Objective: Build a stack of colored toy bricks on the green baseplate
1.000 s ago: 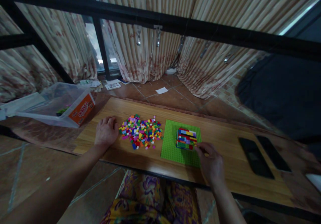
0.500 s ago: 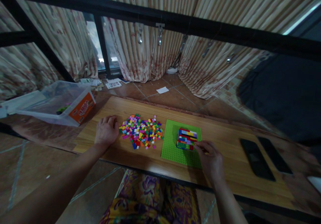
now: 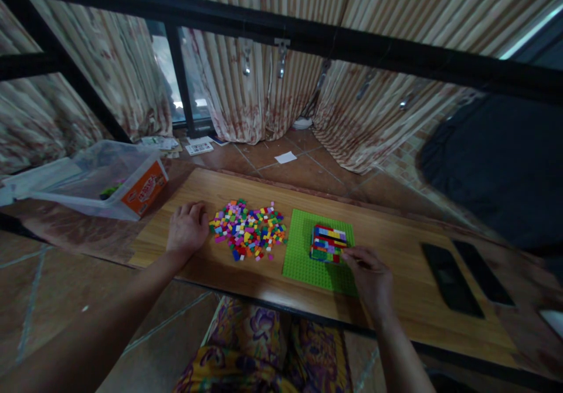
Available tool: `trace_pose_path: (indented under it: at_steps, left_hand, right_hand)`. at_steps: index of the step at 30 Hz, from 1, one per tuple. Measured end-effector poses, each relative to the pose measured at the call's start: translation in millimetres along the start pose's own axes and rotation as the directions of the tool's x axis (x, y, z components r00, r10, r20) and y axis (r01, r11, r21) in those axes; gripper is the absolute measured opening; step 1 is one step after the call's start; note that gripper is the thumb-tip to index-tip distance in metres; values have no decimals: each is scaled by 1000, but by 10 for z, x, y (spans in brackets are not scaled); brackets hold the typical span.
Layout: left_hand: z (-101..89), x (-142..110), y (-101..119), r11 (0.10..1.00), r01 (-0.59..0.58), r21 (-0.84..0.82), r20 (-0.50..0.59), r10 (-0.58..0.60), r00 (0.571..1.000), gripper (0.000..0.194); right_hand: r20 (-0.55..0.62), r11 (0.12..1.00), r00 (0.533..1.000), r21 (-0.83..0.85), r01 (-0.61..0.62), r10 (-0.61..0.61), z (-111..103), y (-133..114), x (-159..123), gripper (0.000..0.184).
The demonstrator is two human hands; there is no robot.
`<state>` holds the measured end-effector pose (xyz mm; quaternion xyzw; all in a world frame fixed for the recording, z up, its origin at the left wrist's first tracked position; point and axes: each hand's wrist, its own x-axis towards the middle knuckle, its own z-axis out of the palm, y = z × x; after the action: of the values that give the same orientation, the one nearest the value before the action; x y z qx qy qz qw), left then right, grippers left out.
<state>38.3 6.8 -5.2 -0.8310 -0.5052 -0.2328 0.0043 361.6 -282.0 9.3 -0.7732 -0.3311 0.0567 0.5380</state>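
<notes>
On the wooden table, my left hand (image 3: 188, 229) rests with its fingers curled in, just left of a loose pile of small coloured toy bricks (image 3: 250, 230). A green studded baseplate (image 3: 299, 264) lies right of the pile. It bears a small block built of many-coloured bricks (image 3: 328, 243), with rows in red, yellow, blue, black and green. My right hand (image 3: 372, 275) is at the block's right side, thumb and fingers pinched together close to its near right corner. Whatever the pinch holds is too small to make out.
Two dark phones (image 3: 451, 278) (image 3: 482, 271) lie at the table's right end. A clear plastic bin (image 3: 101, 176) with an orange label stands off the left end. Beyond the table are papers (image 3: 285, 157) on the floor, curtains (image 3: 264, 100) and a black metal bar (image 3: 308, 38).
My right hand has shifted very slightly at the block's right side, fingers still pinched. The left hand, the brick pile and the baseplate look the same.
</notes>
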Motion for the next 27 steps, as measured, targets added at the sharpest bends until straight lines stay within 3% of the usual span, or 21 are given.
trace_pose_path:
  at_steps: [10,16,19,27]
  left_hand:
    - [14,-6,-4,1000,-1,-2,-10,1,1000,36]
    - [20,-9,-5,1000,-10,4,-23,10,1000,36]
    - [21,-9,-7,1000,-15,1,-22,15,1000,37]
    - [23,-7,-8,1000,-5,-1,-23,5,1000,34]
  right_hand:
    - [151,970,980,-186,156,-129,-74,-44,53,36]
    - [37,998,998,-40,51,-49,-4,52,-8,30]
    - [43,999,999,36,13,-15,-9,42,-30,26]
    - [-39,937,960,231,-262,278,23,-4,-50,38]
